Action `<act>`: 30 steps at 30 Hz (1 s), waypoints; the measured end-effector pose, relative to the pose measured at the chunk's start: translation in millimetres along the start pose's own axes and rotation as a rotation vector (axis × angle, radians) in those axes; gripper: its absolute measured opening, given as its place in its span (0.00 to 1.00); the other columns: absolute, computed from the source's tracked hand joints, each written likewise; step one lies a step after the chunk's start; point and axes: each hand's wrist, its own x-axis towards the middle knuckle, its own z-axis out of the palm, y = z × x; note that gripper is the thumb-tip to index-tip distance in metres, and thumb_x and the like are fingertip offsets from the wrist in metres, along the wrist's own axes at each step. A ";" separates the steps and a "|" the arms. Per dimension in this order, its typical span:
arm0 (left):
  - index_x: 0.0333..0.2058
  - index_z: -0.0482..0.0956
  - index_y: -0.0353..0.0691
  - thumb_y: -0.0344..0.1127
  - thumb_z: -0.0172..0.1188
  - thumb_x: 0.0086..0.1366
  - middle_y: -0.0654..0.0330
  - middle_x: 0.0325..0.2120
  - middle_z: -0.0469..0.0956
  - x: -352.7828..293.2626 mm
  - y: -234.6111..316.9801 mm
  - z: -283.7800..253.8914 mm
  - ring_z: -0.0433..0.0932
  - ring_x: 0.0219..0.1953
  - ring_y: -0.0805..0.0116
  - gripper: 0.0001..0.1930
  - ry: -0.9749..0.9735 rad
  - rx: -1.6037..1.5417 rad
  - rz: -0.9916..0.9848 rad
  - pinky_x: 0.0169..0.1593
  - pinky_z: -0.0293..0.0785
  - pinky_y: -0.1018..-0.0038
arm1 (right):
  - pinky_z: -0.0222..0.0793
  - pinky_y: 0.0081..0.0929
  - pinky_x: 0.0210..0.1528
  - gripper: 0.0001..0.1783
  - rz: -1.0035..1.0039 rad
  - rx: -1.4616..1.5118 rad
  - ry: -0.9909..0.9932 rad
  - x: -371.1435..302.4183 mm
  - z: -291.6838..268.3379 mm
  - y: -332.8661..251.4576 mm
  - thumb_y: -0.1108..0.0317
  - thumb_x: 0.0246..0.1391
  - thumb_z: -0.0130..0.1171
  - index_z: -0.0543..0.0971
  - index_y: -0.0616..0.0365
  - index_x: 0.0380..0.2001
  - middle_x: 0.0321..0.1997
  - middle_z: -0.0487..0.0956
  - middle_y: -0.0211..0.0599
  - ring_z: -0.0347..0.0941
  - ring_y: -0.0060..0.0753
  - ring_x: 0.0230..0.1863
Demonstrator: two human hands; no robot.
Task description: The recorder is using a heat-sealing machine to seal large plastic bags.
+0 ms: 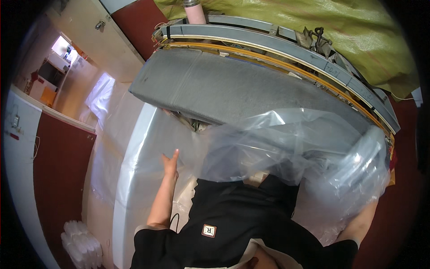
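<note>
A large clear plastic sheet (273, 143) spreads in front of me, crumpled, and laps over the near edge of a long grey padded bench (215, 83). My left hand (170, 165) is raised beside the sheet's left end with thumb and forefinger apart; nothing shows in it. My right forearm (360, 222) reaches up into the bunched plastic at the right. The right hand itself is hidden by the folds, so its grip does not show. On the left stands a long panel (130, 179) with a shiny pale edge, wrapped in clear film.
Behind the bench run grey metal rails (251, 32) and a yellow strip (268, 56). A pink bottle (195, 12) stands at the back, before a green woven tarp (354, 36). A half-red door (58, 166), a doorway and a bundle of clear plastic (80, 244) are at the left.
</note>
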 end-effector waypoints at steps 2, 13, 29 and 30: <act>0.54 0.56 0.37 0.45 0.60 0.53 0.51 0.54 0.57 -2.9 -20.4 17.8 0.55 0.57 0.57 0.34 -0.198 -0.267 -0.761 0.56 0.54 0.64 | 0.63 0.31 0.45 0.19 -0.008 -0.072 -0.013 -8.1 1.8 -0.6 0.57 0.54 0.44 0.74 0.60 0.40 0.38 0.76 0.39 0.70 0.36 0.41; 0.38 0.72 0.37 0.44 0.49 0.61 0.68 0.22 0.68 97.3 218.9 -57.4 0.65 0.25 0.79 0.15 0.163 -0.539 0.537 0.29 0.62 0.79 | 0.64 0.32 0.45 0.20 -0.007 -0.190 -0.027 -26.4 -10.2 -10.8 0.55 0.53 0.43 0.74 0.58 0.39 0.38 0.76 0.40 0.71 0.37 0.41; 0.51 0.64 0.39 0.44 0.49 0.59 0.52 0.53 0.61 181.2 231.5 69.6 0.56 0.57 0.56 0.24 -0.190 0.578 1.037 0.56 0.53 0.59 | 0.64 0.33 0.44 0.21 0.047 -0.281 0.006 -26.7 -27.3 1.5 0.51 0.52 0.42 0.74 0.56 0.38 0.38 0.76 0.41 0.71 0.39 0.42; 0.52 0.63 0.41 0.46 0.47 0.59 0.54 0.56 0.58 196.8 226.9 71.0 0.53 0.59 0.57 0.25 -0.233 0.610 0.977 0.57 0.50 0.57 | 0.64 0.33 0.44 0.21 0.051 -0.289 0.008 -29.9 -29.5 -1.1 0.51 0.52 0.42 0.74 0.55 0.38 0.38 0.76 0.41 0.71 0.40 0.42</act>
